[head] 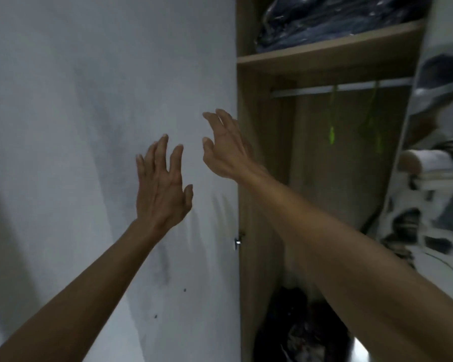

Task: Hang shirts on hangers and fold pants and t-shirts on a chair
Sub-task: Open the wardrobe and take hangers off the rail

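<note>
Both my hands are raised in front of a white wardrobe door (89, 126). My left hand (162, 184) has its fingers spread and holds nothing. My right hand (225, 147) is higher, near the door's right edge, fingers loosely spread and empty. Inside the open wooden wardrobe (262, 178) a metal rail (351, 88) carries two green hangers (332, 118), both bare. Dark folded clothes (338, 19) lie on the upper shelf (324, 54). A dark heap of clothes (304, 330) lies at the wardrobe's bottom.
A white cloth with dark patches (434, 178) hangs or lies at the right edge, blurred. A small metal hinge or latch (238, 240) shows on the door's edge. The hanging space below the rail is mostly open.
</note>
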Tool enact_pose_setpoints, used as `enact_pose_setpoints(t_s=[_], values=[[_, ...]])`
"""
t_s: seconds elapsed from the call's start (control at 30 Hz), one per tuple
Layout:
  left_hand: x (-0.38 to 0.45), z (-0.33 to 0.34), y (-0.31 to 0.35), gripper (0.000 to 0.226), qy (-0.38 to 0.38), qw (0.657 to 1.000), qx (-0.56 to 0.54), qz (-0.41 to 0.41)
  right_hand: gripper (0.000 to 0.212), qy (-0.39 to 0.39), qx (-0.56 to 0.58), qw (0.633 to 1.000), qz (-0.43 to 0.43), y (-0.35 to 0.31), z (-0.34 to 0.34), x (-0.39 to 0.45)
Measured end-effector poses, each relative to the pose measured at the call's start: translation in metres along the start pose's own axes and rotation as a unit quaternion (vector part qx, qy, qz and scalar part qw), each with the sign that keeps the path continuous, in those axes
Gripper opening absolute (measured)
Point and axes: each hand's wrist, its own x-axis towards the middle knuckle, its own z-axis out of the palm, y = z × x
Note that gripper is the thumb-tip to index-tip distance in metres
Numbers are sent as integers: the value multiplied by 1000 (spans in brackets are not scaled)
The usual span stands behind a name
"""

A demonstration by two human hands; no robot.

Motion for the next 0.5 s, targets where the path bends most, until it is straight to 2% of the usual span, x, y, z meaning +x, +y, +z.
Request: enact_pose_setpoints(t_s=[0.17, 0.3, 0.5], values=[[-14, 36, 70, 85, -98, 977, -187, 20, 61, 11, -99, 990, 101, 47, -56, -60], [-21, 44, 149, 91, -189, 930, -310, 61, 63, 20, -221, 957, 187, 84, -131, -104], [-4, 57, 258, 83, -244, 872, -417, 85, 61, 85, -361, 904, 212, 134, -221, -127]])
